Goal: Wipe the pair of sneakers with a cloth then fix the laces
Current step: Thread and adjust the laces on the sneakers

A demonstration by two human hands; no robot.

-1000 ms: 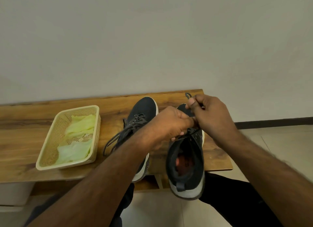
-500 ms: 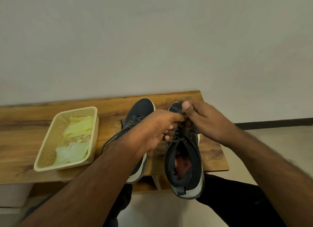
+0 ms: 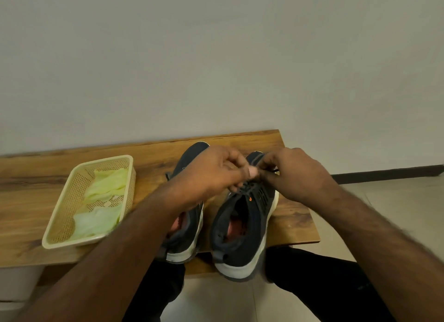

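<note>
Two dark sneakers with white soles stand side by side on the wooden bench [image 3: 293, 216], heels toward me. Over the right sneaker [image 3: 242, 228], my left hand [image 3: 211, 175] and my right hand [image 3: 295, 175] meet above the lacing, each pinching a strand of its dark lace [image 3: 248, 186]. My left forearm crosses over the left sneaker [image 3: 189, 225] and hides most of it. Pale green cloths [image 3: 101, 201] lie in the basket at the left.
A cream plastic mesh basket [image 3: 60, 223] sits on the bench left of the shoes. The bench ends just right of the right sneaker, with tiled floor beyond. A plain wall runs behind the bench. My dark-trousered legs are below the front edge.
Both hands have shifted slightly along the right sneaker's lacing while still pinching the lace. The left sneaker's inside now shows beside my forearm.
</note>
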